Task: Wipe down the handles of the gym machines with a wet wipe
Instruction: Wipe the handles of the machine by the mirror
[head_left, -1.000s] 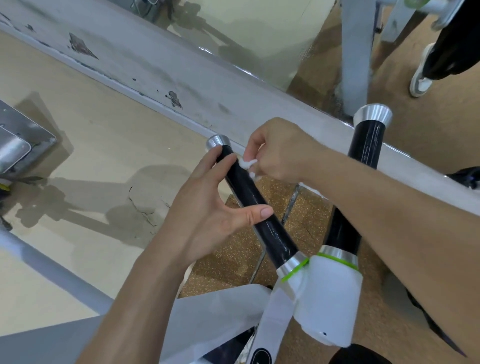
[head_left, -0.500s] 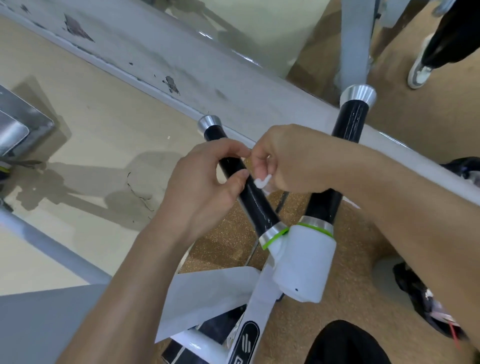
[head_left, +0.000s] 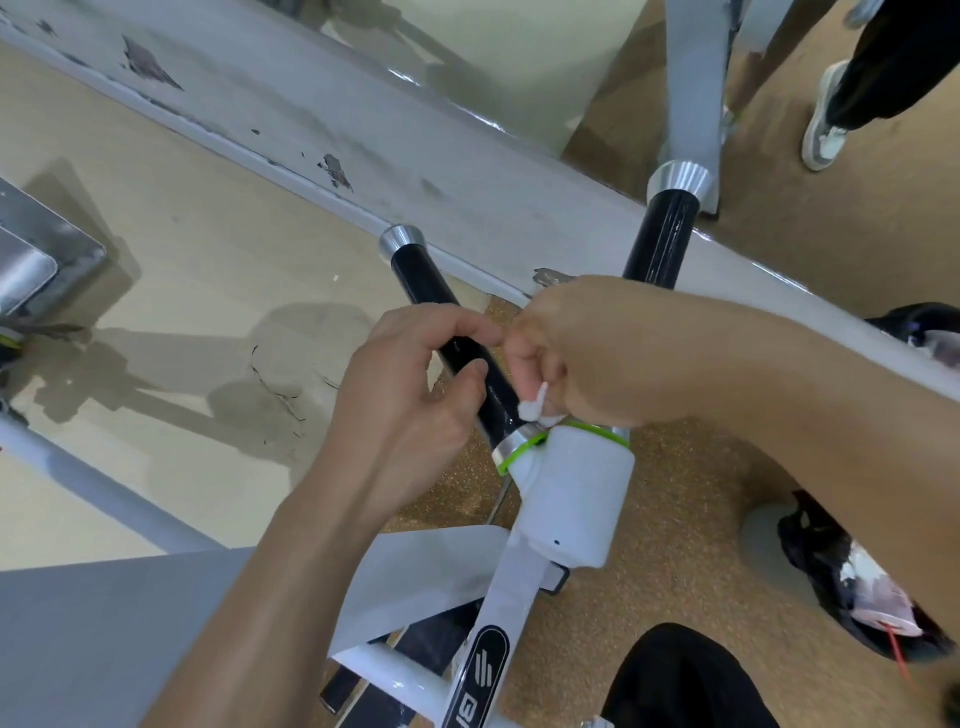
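Two black handles with silver end caps rise from a white machine hub (head_left: 576, 499). My left hand (head_left: 415, 395) curls round the lower part of the left handle (head_left: 423, 283), thumb and fingers on either side. My right hand (head_left: 576, 353) pinches a small crumpled white wet wipe (head_left: 535, 405) against that same handle, just above its silver and green collar (head_left: 519, 447). The right handle (head_left: 662, 239) stands behind my right wrist, untouched.
A white painted beam (head_left: 311, 135) with chipped spots runs diagonally behind the handles. Cork-coloured floor (head_left: 701, 509) lies below, a metal plate (head_left: 36, 260) sits at the left, and another person's leg and shoe (head_left: 826, 135) stand at the top right. My own shoe (head_left: 857, 571) is low right.
Both hands have slid down the left handle from near its top cap to its base, the wipe moving with my right hand. My left fingers went from spread to curled round the handle.
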